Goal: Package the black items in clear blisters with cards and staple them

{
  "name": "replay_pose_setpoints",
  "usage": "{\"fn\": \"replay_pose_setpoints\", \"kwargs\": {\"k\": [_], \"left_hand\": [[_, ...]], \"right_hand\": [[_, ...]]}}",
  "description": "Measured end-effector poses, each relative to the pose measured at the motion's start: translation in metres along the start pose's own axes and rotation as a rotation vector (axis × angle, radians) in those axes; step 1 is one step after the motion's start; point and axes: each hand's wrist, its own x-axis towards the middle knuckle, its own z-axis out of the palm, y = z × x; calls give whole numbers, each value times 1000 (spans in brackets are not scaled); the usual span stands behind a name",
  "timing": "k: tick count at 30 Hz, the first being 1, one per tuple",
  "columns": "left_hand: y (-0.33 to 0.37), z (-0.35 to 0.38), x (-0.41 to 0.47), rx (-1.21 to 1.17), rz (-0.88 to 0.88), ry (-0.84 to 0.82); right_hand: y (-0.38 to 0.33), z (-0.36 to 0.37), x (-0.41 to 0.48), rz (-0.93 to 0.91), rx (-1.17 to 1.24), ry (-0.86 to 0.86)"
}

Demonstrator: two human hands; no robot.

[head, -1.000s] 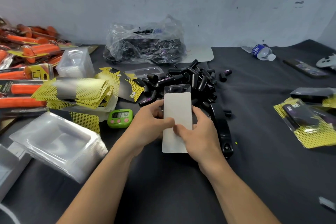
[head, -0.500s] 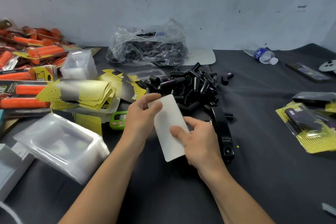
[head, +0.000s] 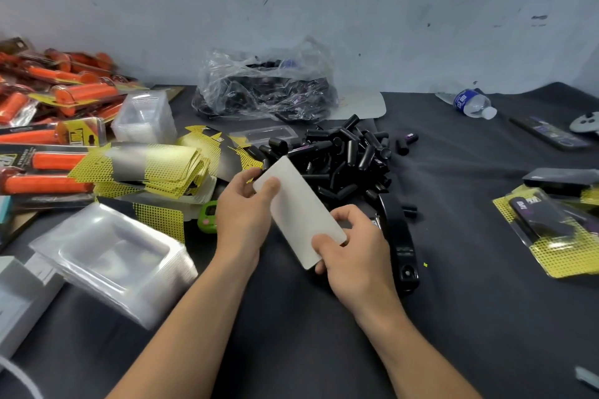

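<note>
While both hands hold the card (head: 298, 214) tilted above the table (head: 470, 317), its white back hides whatever lies under it. The left hand (head: 243, 214) pinches its top corner, the right hand (head: 353, 253) its lower end. The stapler (head: 400, 236) lies partly behind the right hand, the black pile (head: 343, 162) just beyond. Bare cloth lies open between the forearms.

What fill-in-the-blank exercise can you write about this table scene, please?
1. The left hand and the right hand together hold one white ____.
2. The timer behind the left hand is ____ in colour.
3. The bottle lying at the back has a ____ label.
Missing words: card; green; blue.
</note>
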Motion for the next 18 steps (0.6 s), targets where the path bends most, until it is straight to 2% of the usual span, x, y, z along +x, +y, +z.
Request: {"fn": "replay_pose_setpoints", "kwargs": {"k": [3,5,8,12,14,18], "left_hand": [[1,5,-7,-26,-66,-187],[3,8,-10,-75,-79,-249],[7,8,-13,-182,-80,-247],[8,8,-13,-180,-98,-233],[8,9,-12,-282,-154,-231],[15,4,-8,-581,-248,-228]], "right_hand": [[2,2,-1,-105,-128,83],[3,3,-3,-177,-201,124],[3,4,-4,-280,-318,172],[-1,8,-7,-384,-482,246],[-1,7,-9,-358,-459,197],[-3,4,-10,-124,-238,-54]]}}
